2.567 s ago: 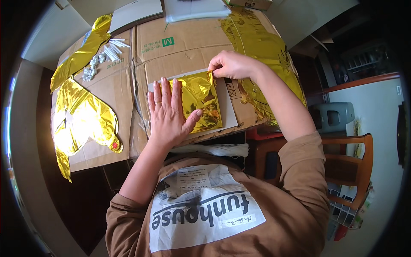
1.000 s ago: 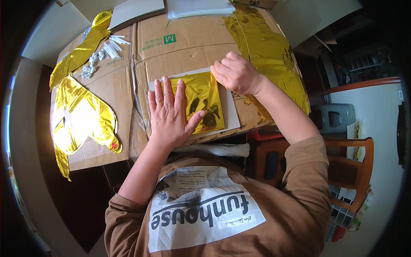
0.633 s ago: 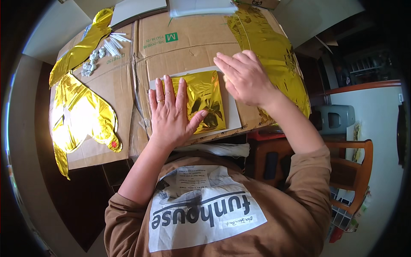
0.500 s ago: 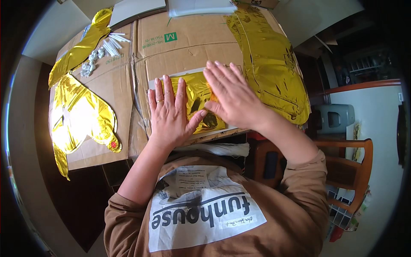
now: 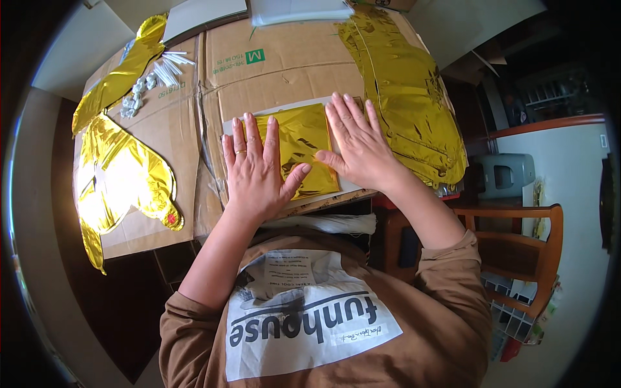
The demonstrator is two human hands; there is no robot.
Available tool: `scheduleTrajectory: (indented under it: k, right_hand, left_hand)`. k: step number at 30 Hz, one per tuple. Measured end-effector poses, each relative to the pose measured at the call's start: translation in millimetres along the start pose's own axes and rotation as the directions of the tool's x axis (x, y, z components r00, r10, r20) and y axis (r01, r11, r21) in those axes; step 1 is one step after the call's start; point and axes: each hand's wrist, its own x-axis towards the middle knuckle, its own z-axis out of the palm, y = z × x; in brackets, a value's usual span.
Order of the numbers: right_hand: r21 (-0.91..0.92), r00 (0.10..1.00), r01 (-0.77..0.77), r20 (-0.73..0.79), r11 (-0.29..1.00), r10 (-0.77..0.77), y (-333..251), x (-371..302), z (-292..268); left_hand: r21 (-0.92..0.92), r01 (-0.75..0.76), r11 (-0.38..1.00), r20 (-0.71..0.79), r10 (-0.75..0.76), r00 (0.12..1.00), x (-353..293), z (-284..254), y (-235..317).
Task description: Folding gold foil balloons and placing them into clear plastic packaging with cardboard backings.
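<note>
A folded gold foil balloon [image 5: 303,139] lies flat as a rough square on a pale sheet [image 5: 315,102], near the table's front edge. My left hand [image 5: 254,161] rests flat over its left side, fingers stretched out, a ring on one finger. Palm down, my right hand [image 5: 359,145] lies along the right edge of the foil, its fingers extended and its thumb pointing in over the gold surface. Both hands are open and grip nothing. The part of the foil under my left palm is hidden.
Flattened cardboard [image 5: 284,71] covers the table. Loose gold foil balloons [image 5: 129,174] lie at the left, beside white sticks [image 5: 169,68] and small whitish bundles [image 5: 132,100]. More flat gold foil [image 5: 414,97] is stacked at the right. A wooden chair [image 5: 517,246] stands at the right.
My right hand has slid to the right, from over the foil to its right edge. More of the gold square shows, looking flatter. My left hand has barely moved.
</note>
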Motion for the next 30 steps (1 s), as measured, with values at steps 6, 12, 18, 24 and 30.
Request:
scheduleTrajectory:
  k: [6,12,18,24,30]
  right_hand:
    - [0.215,0.993,-0.064,-0.081,0.975,0.083,-24,-5,-27]
    - [0.298,0.997,-0.077,0.024,0.951,0.073,-56,25,-1]
    - [0.100,1.000,-0.018,0.000,0.995,0.018,-41,25,16]
    - [0.360,0.978,-0.009,0.197,0.933,-0.067,-11,33,-12]
    - [0.506,0.997,-0.044,0.074,0.861,0.008,-27,27,-49]
  left_hand:
    - [0.002,-0.001,1.000,-0.016,0.001,1.000,-1,0,-1]
    - [-0.008,-0.004,1.000,-0.043,0.004,0.999,-5,7,-2]
    - [-0.052,-0.018,0.998,-0.106,0.012,0.994,-6,9,-3]
    - [-0.054,0.001,0.999,-0.087,-0.006,0.996,-5,9,-1]
    - [-0.061,0.025,0.998,-0.074,-0.029,0.997,-5,8,-1]
